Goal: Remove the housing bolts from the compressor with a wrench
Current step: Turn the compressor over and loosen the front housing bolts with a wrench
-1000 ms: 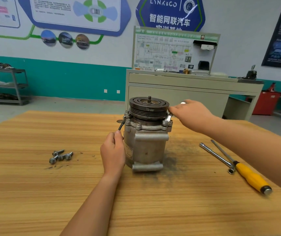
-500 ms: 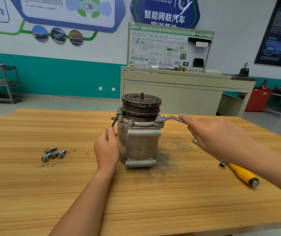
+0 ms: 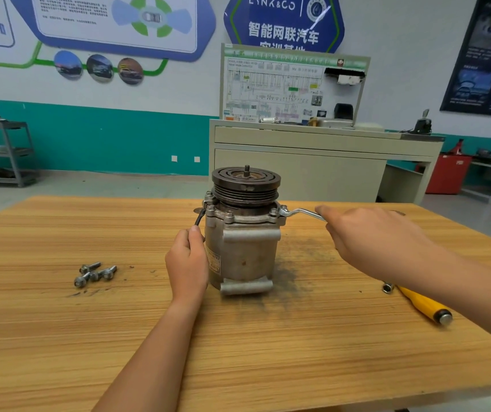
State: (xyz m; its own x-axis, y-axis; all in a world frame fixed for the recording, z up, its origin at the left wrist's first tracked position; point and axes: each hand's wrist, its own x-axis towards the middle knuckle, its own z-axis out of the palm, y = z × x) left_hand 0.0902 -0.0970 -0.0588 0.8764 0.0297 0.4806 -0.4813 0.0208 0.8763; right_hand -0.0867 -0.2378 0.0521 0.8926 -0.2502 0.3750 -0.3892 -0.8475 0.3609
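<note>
Two hands, head view, work at one compressor (image 3: 242,251). It stands upright on the wooden table (image 3: 60,337), midway across and nearer the far edge, pulley uppermost. The left hand (image 3: 187,263) grips the housing's left side, thumb beside a black cable (image 3: 199,218). The right hand (image 3: 378,239) closes round the handle of the wrench (image 3: 300,212), whose ring end sits at the flange's right corner. Other housing bolts (image 3: 229,215) stand in the flange. Several loose bolts (image 3: 95,273) lie grouped towards the left edge. Near the right edge, the right forearm hides part of a yellow-handled screwdriver (image 3: 425,304) and all but the tip of a socket bar (image 3: 387,288). A dark smudge (image 3: 297,263) marks the wood just right of the compressor.
</note>
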